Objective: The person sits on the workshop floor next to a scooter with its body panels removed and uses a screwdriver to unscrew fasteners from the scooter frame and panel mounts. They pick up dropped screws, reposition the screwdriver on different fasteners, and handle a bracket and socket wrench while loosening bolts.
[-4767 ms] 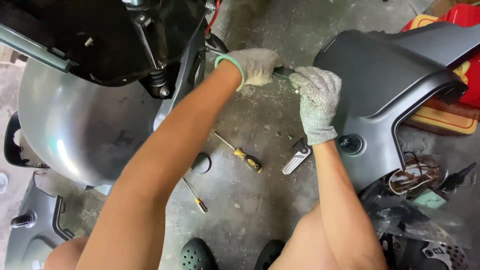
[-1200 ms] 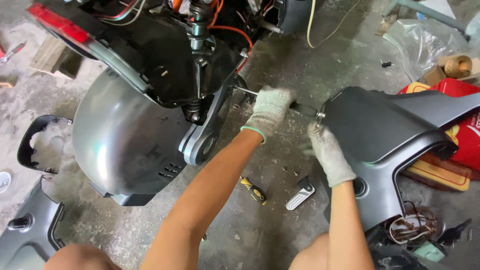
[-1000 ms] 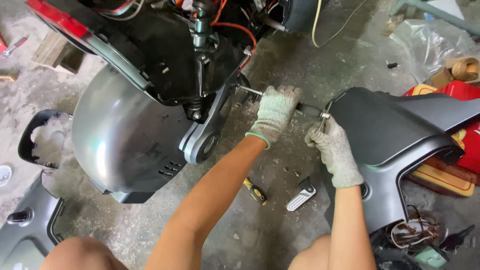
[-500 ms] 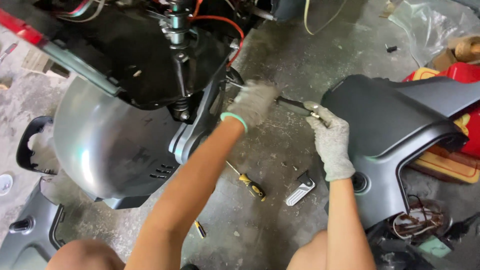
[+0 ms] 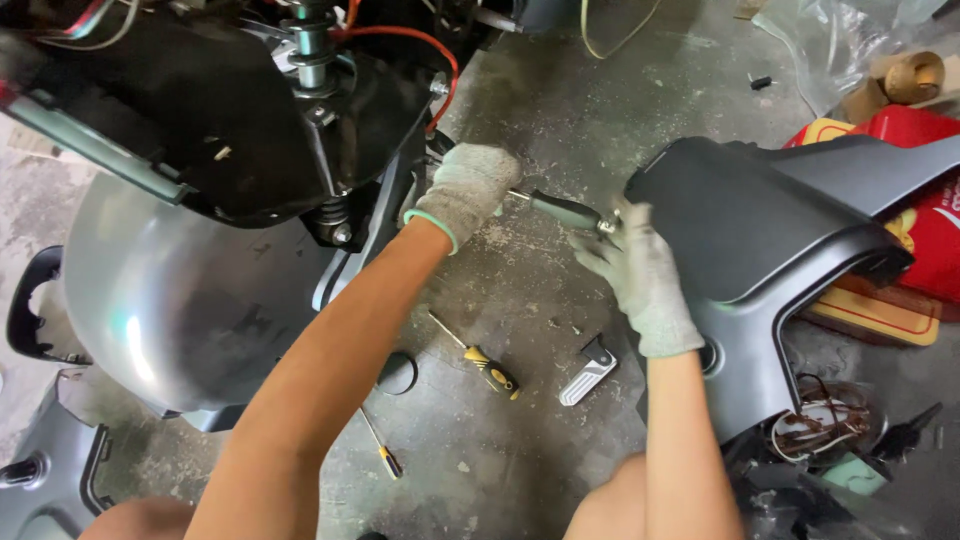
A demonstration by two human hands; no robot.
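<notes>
Both hands wear grey knit gloves. My left hand (image 5: 467,190) is closed around the shaft end of a dark-handled screwdriver (image 5: 565,211), right against the black frame of a scooter (image 5: 250,130) with a grey rear fender (image 5: 170,300). My right hand (image 5: 640,275) grips the rear end of the screwdriver handle, beside a dark grey body panel (image 5: 780,230) lying on the concrete floor.
On the floor below my arms lie a yellow-handled screwdriver (image 5: 478,358), a thinner screwdriver (image 5: 382,448), a silver footpeg (image 5: 590,370) and a round black cap (image 5: 400,373). A red container (image 5: 915,210), coiled wires (image 5: 820,425) and another grey panel (image 5: 45,470) sit around.
The view shifted closer and the hands moved slightly left along the scooter frame. Both hands keep their hold on the screwdriver, my right hand now further back on the handle.
</notes>
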